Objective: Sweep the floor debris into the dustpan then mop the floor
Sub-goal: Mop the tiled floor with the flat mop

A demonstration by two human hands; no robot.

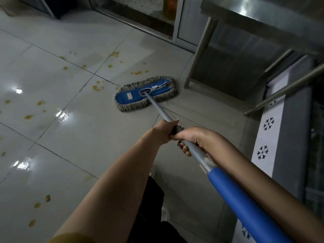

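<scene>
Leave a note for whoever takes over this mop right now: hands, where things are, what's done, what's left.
Left hand and right hand both grip the mop pole, the left nearer the head.
Mop head lies flat on the tiled floor beside the steel table leg.
Mopping stage; no dustpan in view.
Left to do: yellow spots left of the mop head and across the near-left tiles.

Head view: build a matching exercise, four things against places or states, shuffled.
1. flat blue mop head with grey fringe
2. yellow-brown floor stains
3. grey metal mop pole
4. steel table leg

A. standing right of the mop
B. gripped by left hand and right hand
C. lying at the pole's far end
D. scattered left of the mop

Pairs: 1-C, 2-D, 3-B, 4-A
</scene>
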